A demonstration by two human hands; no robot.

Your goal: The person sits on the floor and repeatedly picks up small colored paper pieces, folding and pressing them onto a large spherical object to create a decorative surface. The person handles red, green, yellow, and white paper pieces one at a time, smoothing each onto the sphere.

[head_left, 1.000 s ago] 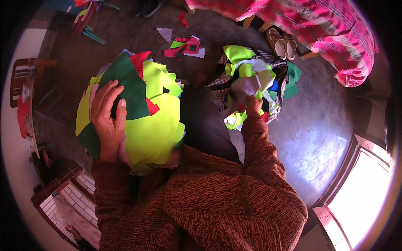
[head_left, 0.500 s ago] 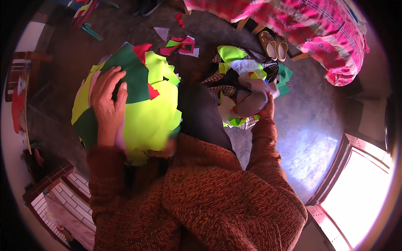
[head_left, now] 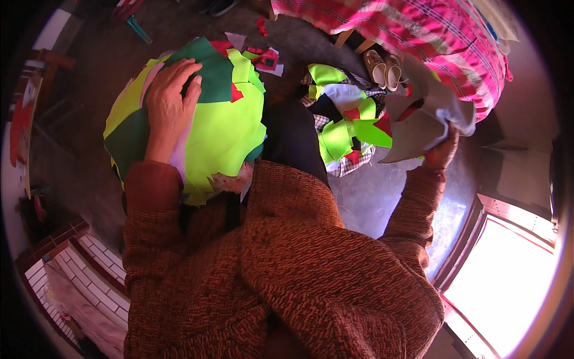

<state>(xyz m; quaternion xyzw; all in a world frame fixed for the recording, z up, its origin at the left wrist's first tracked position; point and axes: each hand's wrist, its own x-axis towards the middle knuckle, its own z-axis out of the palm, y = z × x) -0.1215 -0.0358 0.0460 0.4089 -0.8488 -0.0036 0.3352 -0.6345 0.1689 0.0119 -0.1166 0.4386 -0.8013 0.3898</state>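
Observation:
My left hand (head_left: 171, 107) lies open on a large heap of fabric pieces (head_left: 224, 137), mostly bright lime with dark green, lilac and red bits, spread over my left side. Out to the right, my right hand (head_left: 442, 149) is closed on a grey fabric piece (head_left: 418, 125), which hangs irregular in outline with a dark red bit showing at it. Below and left of that piece sits a second pile of scraps (head_left: 338, 140) in lime, green, white, black check and red. The fingertips of my right hand are partly hidden by the cloth.
A bed with a pink plaid cover (head_left: 406, 30) stands at the far right, with a pair of beige shoes (head_left: 383, 70) by its leg. Several small scraps (head_left: 266, 60) lie on the dark floor ahead. A bright doorway (head_left: 502, 275) opens at the lower right.
My right hand has lifted the grey fabric off the right pile and carried it outward to the right, baring lime and green scraps. My left hand stays on its heap.

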